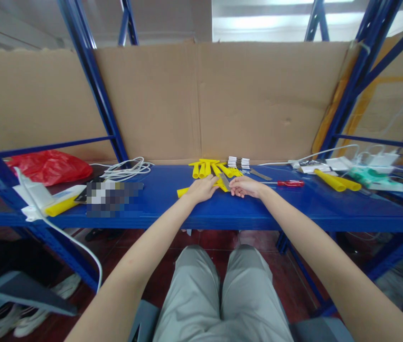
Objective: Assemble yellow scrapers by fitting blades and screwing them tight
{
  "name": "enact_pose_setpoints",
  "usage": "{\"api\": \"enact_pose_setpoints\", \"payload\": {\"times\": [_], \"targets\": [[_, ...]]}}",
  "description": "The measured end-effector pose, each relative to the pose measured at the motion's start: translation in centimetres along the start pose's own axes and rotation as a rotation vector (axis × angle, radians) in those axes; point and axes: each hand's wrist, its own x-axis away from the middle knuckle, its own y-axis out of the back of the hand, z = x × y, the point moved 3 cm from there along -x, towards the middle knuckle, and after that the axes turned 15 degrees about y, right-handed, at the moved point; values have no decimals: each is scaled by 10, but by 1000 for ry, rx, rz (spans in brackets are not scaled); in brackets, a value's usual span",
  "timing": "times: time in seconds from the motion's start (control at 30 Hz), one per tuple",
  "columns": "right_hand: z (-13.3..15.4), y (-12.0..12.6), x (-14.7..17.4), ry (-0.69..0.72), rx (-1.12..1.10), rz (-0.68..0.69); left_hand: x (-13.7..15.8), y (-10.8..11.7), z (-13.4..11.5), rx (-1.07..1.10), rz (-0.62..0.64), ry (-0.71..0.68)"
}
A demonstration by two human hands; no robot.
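Observation:
My left hand [201,190] is closed around a yellow plastic scraper handle [182,192], whose round end sticks out to the left and whose wide end shows past the fingertips. Between the thumb and fingers of my right hand [244,186] is a thin flat metal blade [224,181]; it lies tilted against the handle's wide end. Just behind my hands is a pile of similar yellow handles [206,168]. Small yellow pieces [236,172] lie to its right, in front of a stack of white-wrapped packets [238,162]. Fingers partly hide the contact between blade and handle.
A red screwdriver [290,183] and another flat metal strip [261,175] lie right of my hands on the blue bench [162,204]. More yellow handles [336,181] sit farther right. White cables [130,167] and a red bag [50,166] are left. Cardboard [151,104] stands behind.

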Motion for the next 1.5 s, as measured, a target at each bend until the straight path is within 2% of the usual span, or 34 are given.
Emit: {"api": "enact_pose_setpoints", "payload": {"times": [0.5, 0.7, 0.87, 1.03, 1.13, 1.27, 1.5], "targets": [[2, -2, -1, 22, 26, 45, 0, 2, -2, 24, 19, -8], [3, -3, 2, -1, 51, 12, 1, 1, -2, -56, 7, -33], [2, -3, 1, 9, 61, 22, 3, 2, -5, -121, 7, -106], [0, 0, 0, 17, -5, 18, 5, 5, -8, -195, 0, -148], [-1, 2, -1, 23, -96, -27, 6, 7, -10, -232, -7, -177], [0, 4, -3, 16, -222, -159, 6, 8, -13, -260, -13, -228], [1, 6, -4, 43, -247, -270, 7, 8, -16, -317, -34, -311]]}}
